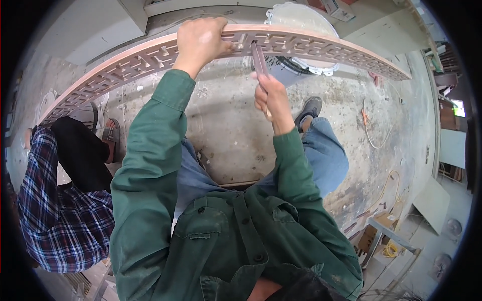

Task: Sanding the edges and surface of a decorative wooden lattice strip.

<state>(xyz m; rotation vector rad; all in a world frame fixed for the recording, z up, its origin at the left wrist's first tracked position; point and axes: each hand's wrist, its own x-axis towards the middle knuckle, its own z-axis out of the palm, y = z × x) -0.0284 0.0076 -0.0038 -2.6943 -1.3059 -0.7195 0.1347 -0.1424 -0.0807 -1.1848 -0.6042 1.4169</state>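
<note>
A long wooden fretwork board (165,54), carved with openings in an angular pattern, stretches across the far side in front of me. My left hand (202,41) is closed over its top edge, left of the middle, with the thumb against the near face. My right hand (273,98) is wrapped round a narrow, flat, purplish-brown stick (259,59). The stick's far end meets one of the openings in the board; how deep it goes in is hidden. Its lighter lower end pokes out below my fist. Whether it is a file or a sanding stick I cannot tell.
A white bucket (291,72) stands under and behind the board. On the left sits another person in a plaid shirt (68,226), by the board's left end. An orange-handled corded thing (365,118) lies on the stained floor (236,115). A cardboard box (386,219) is at the lower right.
</note>
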